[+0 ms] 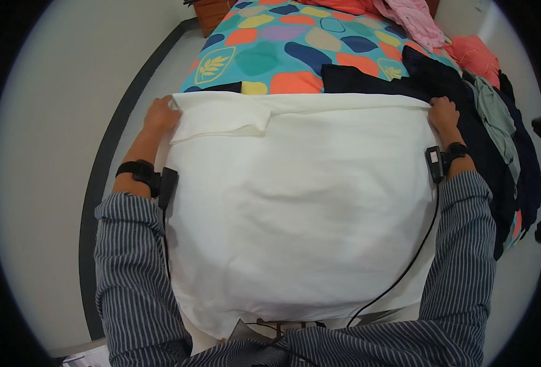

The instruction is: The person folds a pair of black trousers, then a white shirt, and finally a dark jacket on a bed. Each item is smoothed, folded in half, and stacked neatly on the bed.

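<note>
A wide white cloth (316, 192) spreads before me, its far edge stretched from side to side. My left hand (161, 114) grips the far left corner, with the fingertips partly hidden by the fabric. At the far right corner, my right hand (444, 117) pinches the same edge between thumb and fingers. Along that edge runs a narrow folded strip, and a wider flap (224, 120) lies turned over at the left. Soft wrinkles cross the middle of the cloth. What supports it underneath is hidden.
Beyond the cloth is a bed with a multicoloured patterned cover (261, 57). Black clothing (463, 105), a grey-green garment (495, 114) and a pink garment (408, 20) lie at the right. A wooden cabinet (212, 16) stands far left. A black cable (408, 270) trails from my right wrist device.
</note>
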The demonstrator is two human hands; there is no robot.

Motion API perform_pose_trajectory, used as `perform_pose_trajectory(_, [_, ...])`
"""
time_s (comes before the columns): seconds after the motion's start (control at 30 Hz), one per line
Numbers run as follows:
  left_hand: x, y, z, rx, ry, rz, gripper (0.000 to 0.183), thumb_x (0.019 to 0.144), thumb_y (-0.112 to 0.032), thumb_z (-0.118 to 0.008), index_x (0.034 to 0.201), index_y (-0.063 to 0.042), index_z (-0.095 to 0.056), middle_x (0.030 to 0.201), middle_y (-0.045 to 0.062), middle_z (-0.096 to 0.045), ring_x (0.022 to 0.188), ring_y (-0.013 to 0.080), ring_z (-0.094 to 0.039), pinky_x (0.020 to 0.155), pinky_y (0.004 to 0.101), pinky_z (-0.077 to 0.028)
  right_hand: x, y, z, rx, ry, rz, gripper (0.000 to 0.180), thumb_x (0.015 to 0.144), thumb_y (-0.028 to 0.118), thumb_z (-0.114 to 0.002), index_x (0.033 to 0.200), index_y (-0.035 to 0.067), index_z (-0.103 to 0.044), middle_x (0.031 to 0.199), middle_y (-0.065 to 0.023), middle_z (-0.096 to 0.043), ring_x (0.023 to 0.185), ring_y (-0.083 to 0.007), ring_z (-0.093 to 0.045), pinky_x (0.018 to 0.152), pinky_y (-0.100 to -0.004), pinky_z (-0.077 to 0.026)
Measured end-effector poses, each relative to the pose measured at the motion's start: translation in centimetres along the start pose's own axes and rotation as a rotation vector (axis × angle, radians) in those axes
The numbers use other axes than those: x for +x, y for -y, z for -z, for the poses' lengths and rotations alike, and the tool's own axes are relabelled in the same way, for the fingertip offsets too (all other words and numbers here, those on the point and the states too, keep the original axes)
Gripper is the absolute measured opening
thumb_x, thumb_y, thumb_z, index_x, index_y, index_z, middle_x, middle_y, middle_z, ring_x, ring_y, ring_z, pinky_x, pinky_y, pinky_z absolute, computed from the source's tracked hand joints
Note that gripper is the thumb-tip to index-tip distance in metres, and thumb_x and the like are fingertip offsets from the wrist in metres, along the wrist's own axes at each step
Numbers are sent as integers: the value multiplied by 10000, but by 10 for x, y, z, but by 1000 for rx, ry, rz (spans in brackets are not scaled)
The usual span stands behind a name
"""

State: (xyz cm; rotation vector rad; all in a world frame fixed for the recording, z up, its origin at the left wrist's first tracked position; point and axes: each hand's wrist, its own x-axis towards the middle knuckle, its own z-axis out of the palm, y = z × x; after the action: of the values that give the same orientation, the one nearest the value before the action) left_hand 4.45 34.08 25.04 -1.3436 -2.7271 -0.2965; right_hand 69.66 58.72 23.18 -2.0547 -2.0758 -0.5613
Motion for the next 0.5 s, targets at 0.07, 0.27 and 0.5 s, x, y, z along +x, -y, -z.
perform_pose_trajectory(0.07, [2, 1, 3, -4, -163, -76, 566, 896, -116, -667, 1446, -113, -537, 1441, 168, -538, 1317, 351, -529, 1112, 426, -436, 5, -1, 8, 73, -114, -111, 311, 913, 195, -573, 1190, 168, -712, 1213, -101, -647, 1184, -375, -580, 956, -550, -491])
perform_pose_trajectory(0.27, [-21, -22, 24, -4, -292, -530, 427, 884, -79, -682, 1305, -93, -614, 1367, 141, -574, 1244, 327, -569, 1052, 410, -479, 15, 0, 4, 224, -101, 145, 507, 834, -7, -555, 1292, 192, -644, 1347, -47, -618, 1272, -309, -555, 1050, -511, -441])
perform_pose_trajectory(0.5, [-95, -51, 55, -213, 100, -723, 326, 833, -208, -808, 1100, -60, -692, 1076, 102, -692, 1013, 250, -655, 901, 354, -529, 18, -11, -18, 330, 15, 114, 372, 839, 40, -587, 1186, 164, -641, 1224, -37, -663, 1235, -285, -563, 1014, -534, -421])
